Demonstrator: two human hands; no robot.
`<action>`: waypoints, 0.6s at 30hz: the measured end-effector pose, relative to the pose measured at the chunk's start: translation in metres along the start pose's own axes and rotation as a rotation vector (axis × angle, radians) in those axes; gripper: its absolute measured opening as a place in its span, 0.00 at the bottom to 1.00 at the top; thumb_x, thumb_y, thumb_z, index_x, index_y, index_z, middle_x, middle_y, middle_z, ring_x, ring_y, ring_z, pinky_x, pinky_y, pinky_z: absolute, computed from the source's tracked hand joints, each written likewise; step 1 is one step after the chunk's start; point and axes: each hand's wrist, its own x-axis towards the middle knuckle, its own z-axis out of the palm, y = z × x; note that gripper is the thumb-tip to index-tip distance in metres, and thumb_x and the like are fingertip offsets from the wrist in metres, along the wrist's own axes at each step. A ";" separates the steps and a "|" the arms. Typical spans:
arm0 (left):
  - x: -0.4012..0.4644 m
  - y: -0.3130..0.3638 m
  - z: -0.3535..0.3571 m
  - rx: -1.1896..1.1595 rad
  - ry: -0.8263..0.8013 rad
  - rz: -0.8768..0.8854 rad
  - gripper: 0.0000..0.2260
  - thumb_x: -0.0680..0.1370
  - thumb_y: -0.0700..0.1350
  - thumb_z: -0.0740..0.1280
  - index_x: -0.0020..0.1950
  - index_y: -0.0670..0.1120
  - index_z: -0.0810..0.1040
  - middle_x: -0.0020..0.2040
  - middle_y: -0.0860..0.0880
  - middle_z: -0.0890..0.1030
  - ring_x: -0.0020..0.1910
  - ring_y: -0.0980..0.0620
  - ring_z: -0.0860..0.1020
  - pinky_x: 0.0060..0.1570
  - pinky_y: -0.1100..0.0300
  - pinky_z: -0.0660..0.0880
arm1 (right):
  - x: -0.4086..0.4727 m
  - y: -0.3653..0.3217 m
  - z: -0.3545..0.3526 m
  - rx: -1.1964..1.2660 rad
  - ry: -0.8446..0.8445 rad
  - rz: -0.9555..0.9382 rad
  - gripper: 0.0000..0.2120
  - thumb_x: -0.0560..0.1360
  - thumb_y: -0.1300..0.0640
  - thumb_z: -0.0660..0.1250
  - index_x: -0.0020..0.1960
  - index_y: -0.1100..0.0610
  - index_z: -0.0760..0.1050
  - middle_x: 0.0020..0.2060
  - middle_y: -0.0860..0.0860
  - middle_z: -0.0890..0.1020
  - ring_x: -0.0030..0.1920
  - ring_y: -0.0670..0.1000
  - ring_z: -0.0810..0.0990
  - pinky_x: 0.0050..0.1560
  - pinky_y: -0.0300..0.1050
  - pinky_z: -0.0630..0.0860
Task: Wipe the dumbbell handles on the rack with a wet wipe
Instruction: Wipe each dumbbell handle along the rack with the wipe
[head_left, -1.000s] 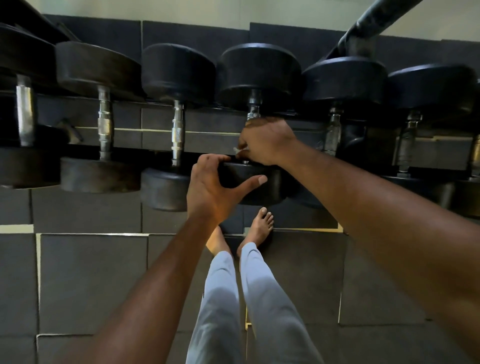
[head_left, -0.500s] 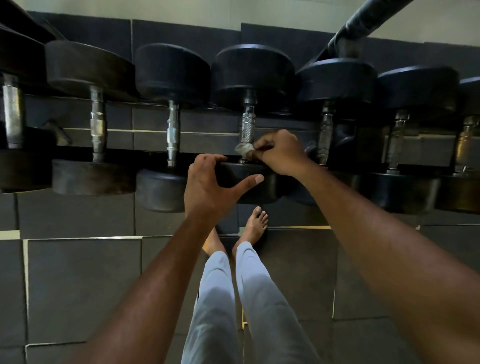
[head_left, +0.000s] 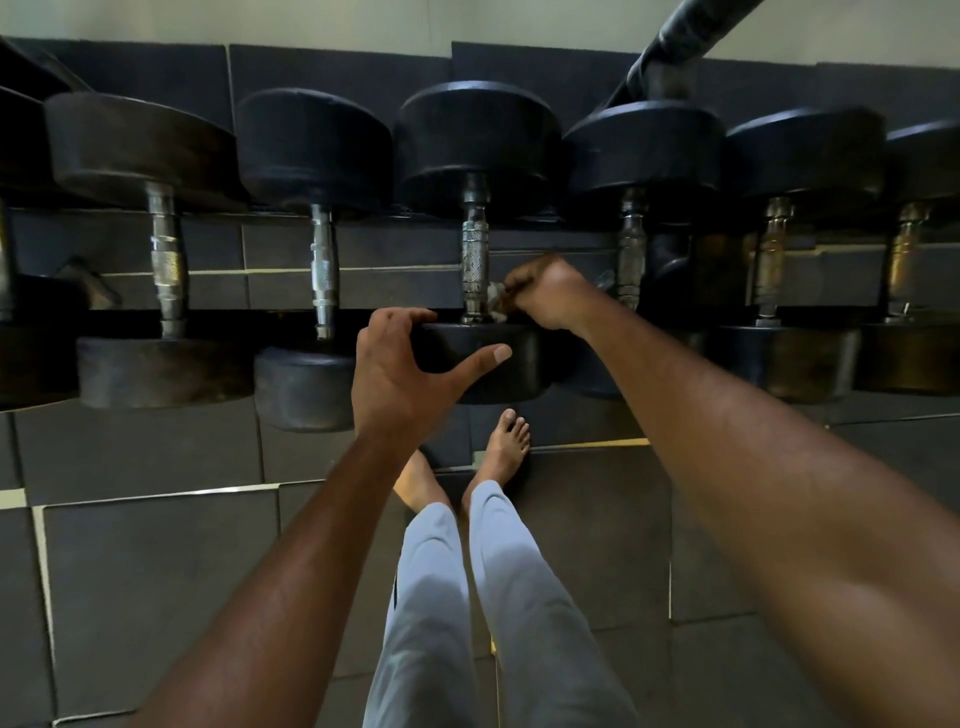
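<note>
One handle (head_left: 475, 260) is under the wet wipe (head_left: 494, 301) pinched by the right hand (head_left: 545, 296), left hand (head_left: 415, 374) bracing its weight; neighbouring handles seemingly await wiping.

No legible text or markings.

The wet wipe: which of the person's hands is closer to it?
Right. The right hand pinches the wet wipe against the handle of the middle dumbbell. The left hand is lower, gripping that dumbbell's near weight head, not touching the wipe.
</note>
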 end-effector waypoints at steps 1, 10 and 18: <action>0.000 0.000 0.000 -0.003 -0.002 0.002 0.41 0.62 0.79 0.74 0.65 0.52 0.78 0.61 0.56 0.74 0.64 0.57 0.71 0.55 0.62 0.71 | 0.000 0.001 0.000 0.012 0.019 0.007 0.06 0.76 0.62 0.78 0.47 0.51 0.88 0.42 0.44 0.87 0.45 0.42 0.84 0.49 0.38 0.80; 0.002 -0.003 0.000 0.005 -0.011 0.006 0.42 0.62 0.80 0.73 0.64 0.53 0.78 0.61 0.57 0.74 0.63 0.57 0.71 0.55 0.59 0.74 | -0.020 -0.018 0.008 -0.035 0.175 -0.235 0.08 0.72 0.53 0.82 0.48 0.48 0.86 0.40 0.41 0.84 0.43 0.40 0.82 0.40 0.33 0.73; 0.002 -0.001 -0.002 -0.002 -0.015 0.006 0.41 0.62 0.78 0.75 0.64 0.53 0.78 0.60 0.56 0.74 0.62 0.56 0.71 0.53 0.61 0.73 | -0.018 -0.023 0.003 -0.194 0.141 -0.282 0.08 0.74 0.62 0.80 0.45 0.49 0.88 0.37 0.39 0.82 0.41 0.39 0.82 0.45 0.38 0.80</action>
